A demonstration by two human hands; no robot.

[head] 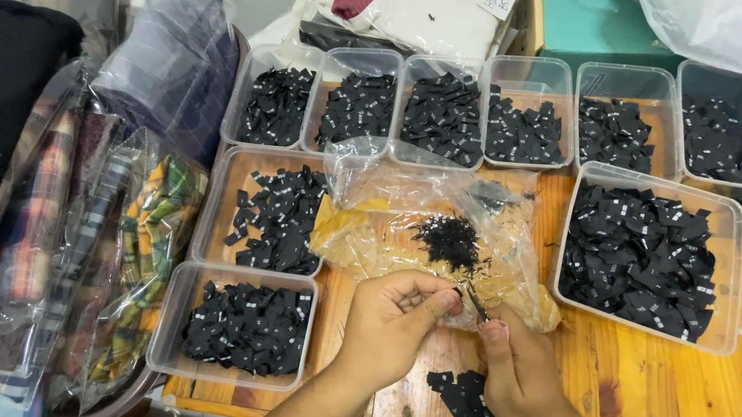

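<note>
Both hands meet over the table [655, 408]: the left hand [388, 324] pinches a small black label [466, 296], and the right hand [513, 372] pinches it from the opposite side. A pile of black labels [465, 401] lies just under the right wrist, nearer that hand.

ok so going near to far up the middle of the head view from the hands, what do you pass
left hand and right hand → clear plastic bag with a heap of black scraps → back row of clear tubs of black labels → folded white cloth

Small black label [476, 302] pinched upright between both fingertips; loose black labels [466, 401] heaped beneath.
</note>
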